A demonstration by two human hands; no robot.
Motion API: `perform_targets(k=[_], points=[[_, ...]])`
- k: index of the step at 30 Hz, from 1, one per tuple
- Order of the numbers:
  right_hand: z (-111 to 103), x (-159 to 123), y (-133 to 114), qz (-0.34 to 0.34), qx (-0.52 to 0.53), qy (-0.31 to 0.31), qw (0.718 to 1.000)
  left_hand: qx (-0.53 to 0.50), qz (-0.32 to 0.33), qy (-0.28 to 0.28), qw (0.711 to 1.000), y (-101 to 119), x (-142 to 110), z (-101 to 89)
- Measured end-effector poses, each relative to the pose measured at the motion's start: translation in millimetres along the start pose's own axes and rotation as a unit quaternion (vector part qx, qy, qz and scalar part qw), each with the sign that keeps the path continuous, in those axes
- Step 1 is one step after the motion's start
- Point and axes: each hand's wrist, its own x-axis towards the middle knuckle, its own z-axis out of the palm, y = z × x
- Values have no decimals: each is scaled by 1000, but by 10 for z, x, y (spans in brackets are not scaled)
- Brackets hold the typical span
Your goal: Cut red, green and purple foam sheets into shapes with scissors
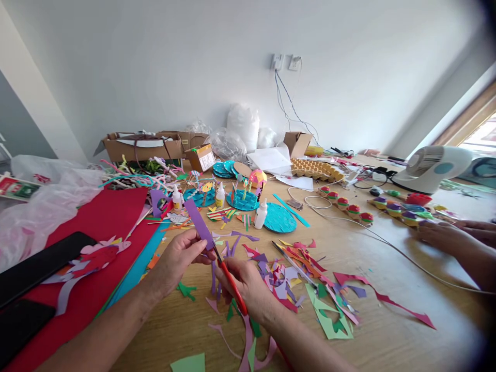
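My left hand [182,256] is closed on a strip of purple paper [199,225], its thumb pressed flat against the lower part. In my right hand [246,284] is a pair of scissors with red handles [234,285]; the blades meet the strip's lower right edge. How far the blades are apart I cannot make out. Around and beneath the hands lie purple offcuts [232,245] and green scraps [187,291]. A white glue bottle [261,215] stands upright beyond them, beside a round turquoise disc [279,218].
Red paper sheets [116,214] and a black phone-like slab [46,266] lie at left. A pen [294,266] rests among scraps. Painted egg-carton pieces [349,207], a white cable [387,240] and a fan [434,168] are at right. Another person's hands [445,240] reach in there.
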Motion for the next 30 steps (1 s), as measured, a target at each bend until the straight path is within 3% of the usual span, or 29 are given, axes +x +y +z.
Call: perform_targets(k=[30], points=[[14, 8, 49, -33, -78, 28, 996, -20, -11, -13, 1000, -35, -15, 28]])
